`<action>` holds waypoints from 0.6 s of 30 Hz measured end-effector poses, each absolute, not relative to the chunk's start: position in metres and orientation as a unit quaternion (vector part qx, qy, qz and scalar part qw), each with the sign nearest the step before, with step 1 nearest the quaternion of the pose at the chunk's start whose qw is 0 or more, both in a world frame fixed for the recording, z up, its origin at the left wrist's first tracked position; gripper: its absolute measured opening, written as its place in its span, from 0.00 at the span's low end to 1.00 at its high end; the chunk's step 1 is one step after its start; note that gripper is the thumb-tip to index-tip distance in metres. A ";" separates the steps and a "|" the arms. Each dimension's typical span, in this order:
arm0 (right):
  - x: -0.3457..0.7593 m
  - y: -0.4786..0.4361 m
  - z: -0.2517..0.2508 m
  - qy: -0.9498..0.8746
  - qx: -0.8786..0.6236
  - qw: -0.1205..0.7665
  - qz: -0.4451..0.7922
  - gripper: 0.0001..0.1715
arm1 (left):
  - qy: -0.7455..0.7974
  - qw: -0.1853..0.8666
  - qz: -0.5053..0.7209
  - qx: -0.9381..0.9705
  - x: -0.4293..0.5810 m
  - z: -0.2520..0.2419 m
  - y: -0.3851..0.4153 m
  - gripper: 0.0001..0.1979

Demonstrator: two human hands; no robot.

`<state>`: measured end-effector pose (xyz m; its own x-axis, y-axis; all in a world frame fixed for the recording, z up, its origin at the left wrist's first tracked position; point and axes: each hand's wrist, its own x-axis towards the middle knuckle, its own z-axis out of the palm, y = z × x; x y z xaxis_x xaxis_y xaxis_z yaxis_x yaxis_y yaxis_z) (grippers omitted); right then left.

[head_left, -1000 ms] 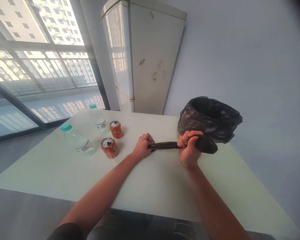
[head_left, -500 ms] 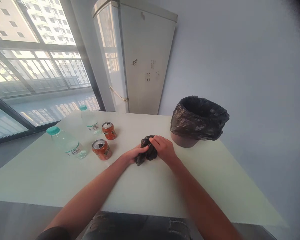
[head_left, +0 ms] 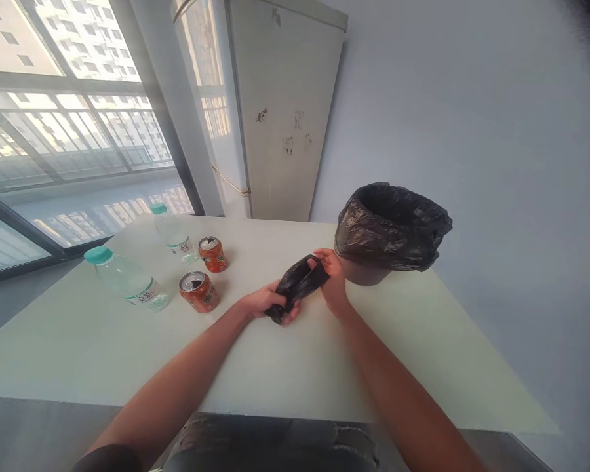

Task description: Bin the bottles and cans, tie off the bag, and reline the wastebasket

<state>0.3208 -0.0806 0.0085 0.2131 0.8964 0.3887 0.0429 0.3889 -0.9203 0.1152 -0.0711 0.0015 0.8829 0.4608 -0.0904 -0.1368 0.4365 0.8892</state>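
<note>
A black plastic bag [head_left: 299, 280], bunched into a strip, is stretched between my two hands over the middle of the white table [head_left: 275, 367]. My left hand [head_left: 268, 301] is closed around its lower left end, thumb on top. At the upper right end, my right hand [head_left: 333, 275] pinches the bag between thumb and fingers. Just behind my right hand stands a bin [head_left: 366, 273] with a black bag liner [head_left: 383, 236] folded over its rim. Two orange drink cans, one nearer [head_left: 199, 293] and one farther [head_left: 213, 254], stand upright left of my left hand.
Left of the cans are two clear plastic bottles with green caps, a near one [head_left: 128, 278] and a far one [head_left: 171, 233]. Behind the table stands a white refrigerator [head_left: 285, 177] against the wall. A large window [head_left: 73, 124] is on the left.
My right hand has moved up and to the right, drawing the bag from a crumpled bunch into a longer strip. My left hand has stayed almost in place, still gripping its end.
</note>
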 end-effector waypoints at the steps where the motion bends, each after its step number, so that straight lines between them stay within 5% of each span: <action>1: 0.321 -0.080 0.008 -0.526 -0.413 0.634 0.389 0.27 | 0.176 0.833 0.212 0.479 0.114 0.001 -0.069 0.09; 5: 0.321 -0.084 0.010 -0.540 -0.301 0.527 0.583 0.37 | 0.184 0.846 0.242 0.438 0.112 0.003 -0.064 0.12; 9: 0.307 -0.096 0.011 -0.532 -0.225 0.447 0.683 0.39 | 0.169 0.880 0.064 0.439 0.117 0.004 -0.068 0.11; 12: 0.294 -0.101 0.012 -0.487 -0.239 0.473 0.694 0.25 | 0.173 0.882 -0.026 0.437 0.120 0.006 -0.073 0.17; 18: 0.295 -0.090 0.014 -0.370 -0.262 0.581 0.676 0.28 | 0.186 0.844 0.105 0.493 0.123 0.008 -0.077 0.20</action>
